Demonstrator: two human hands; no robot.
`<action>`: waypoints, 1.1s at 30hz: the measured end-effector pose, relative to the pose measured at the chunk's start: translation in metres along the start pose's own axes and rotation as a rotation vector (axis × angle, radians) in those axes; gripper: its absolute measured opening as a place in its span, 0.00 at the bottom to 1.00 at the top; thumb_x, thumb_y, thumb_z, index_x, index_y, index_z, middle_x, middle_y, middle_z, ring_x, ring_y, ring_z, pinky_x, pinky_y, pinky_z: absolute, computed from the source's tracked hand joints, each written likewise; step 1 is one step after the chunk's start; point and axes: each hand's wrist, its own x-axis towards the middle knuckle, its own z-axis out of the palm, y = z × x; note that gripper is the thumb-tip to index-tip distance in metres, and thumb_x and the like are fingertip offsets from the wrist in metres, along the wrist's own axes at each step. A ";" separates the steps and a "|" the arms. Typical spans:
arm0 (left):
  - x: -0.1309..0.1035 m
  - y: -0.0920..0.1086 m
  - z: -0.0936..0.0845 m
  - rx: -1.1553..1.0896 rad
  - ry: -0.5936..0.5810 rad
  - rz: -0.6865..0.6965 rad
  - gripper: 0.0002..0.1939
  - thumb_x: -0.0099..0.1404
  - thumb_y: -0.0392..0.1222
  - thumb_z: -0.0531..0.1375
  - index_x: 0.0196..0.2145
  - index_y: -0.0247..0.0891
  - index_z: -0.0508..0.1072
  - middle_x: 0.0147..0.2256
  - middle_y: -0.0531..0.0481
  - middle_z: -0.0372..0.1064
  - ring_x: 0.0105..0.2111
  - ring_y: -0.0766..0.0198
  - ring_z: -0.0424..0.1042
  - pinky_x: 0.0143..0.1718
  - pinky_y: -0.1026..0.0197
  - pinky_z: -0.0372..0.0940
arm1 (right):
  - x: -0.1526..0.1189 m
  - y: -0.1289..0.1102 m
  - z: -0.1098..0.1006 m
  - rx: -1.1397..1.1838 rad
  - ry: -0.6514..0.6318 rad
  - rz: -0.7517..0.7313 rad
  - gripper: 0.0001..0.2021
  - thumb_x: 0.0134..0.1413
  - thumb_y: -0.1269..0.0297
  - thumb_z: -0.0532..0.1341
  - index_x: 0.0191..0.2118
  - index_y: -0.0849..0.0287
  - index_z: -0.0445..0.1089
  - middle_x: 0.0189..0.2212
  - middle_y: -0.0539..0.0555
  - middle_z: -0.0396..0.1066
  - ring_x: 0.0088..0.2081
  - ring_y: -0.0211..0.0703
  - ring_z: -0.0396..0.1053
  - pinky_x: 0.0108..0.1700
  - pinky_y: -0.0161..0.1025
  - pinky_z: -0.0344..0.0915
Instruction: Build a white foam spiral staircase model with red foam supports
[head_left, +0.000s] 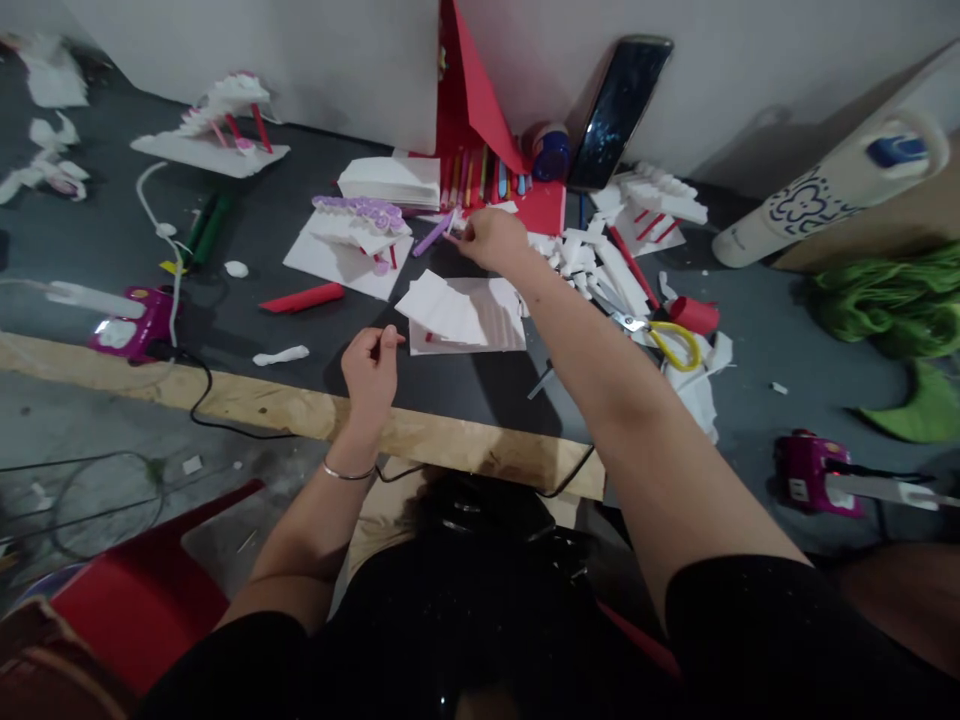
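My right hand [495,240] reaches to the back of the desk, thumb and fingertips pinched together beside a purple strip [433,234]. Whatever lies between those fingertips is too small to make out. My left hand [371,362] rests near the front edge with its fingers curled in, and nothing shows in it. Just right of it lies a small white folded-paper staircase [457,312] on a white base. Behind stands a similar paper staircase [352,235] with purple curls along its top and red supports.
Scissors with yellow handles [671,340] lie among white paper scraps [581,255] on the right. A phone [622,110] leans on the wall beside a white bottle [825,190]. Purple glue guns [135,325] sit at both sides. Colored pens [487,180] fill a red folder.
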 end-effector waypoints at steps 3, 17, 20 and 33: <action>0.001 -0.002 0.001 -0.003 0.035 0.029 0.17 0.73 0.46 0.59 0.27 0.39 0.77 0.25 0.52 0.70 0.27 0.65 0.67 0.35 0.61 0.63 | -0.016 0.027 -0.011 0.116 0.086 -0.038 0.05 0.58 0.64 0.68 0.34 0.59 0.75 0.38 0.63 0.78 0.47 0.57 0.74 0.53 0.54 0.71; -0.028 0.065 0.027 -0.368 -0.299 0.195 0.21 0.73 0.59 0.62 0.48 0.39 0.82 0.33 0.50 0.75 0.30 0.66 0.71 0.32 0.63 0.67 | -0.181 0.020 -0.049 0.999 -0.103 -0.075 0.11 0.51 0.56 0.71 0.37 0.58 0.80 0.31 0.50 0.77 0.32 0.36 0.68 0.36 0.37 0.65; -0.037 0.069 0.047 -0.494 -0.376 0.102 0.19 0.71 0.58 0.65 0.48 0.42 0.83 0.35 0.49 0.78 0.33 0.65 0.74 0.37 0.62 0.70 | -0.211 0.017 -0.050 1.023 -0.231 -0.062 0.13 0.51 0.53 0.70 0.37 0.58 0.80 0.30 0.50 0.77 0.30 0.36 0.66 0.35 0.37 0.64; -0.055 0.074 0.048 -0.446 -0.355 0.157 0.11 0.72 0.51 0.66 0.37 0.44 0.84 0.36 0.49 0.81 0.38 0.62 0.79 0.43 0.58 0.74 | -0.251 0.008 -0.030 0.966 -0.074 0.051 0.18 0.52 0.46 0.70 0.35 0.57 0.78 0.30 0.51 0.76 0.31 0.38 0.65 0.35 0.39 0.63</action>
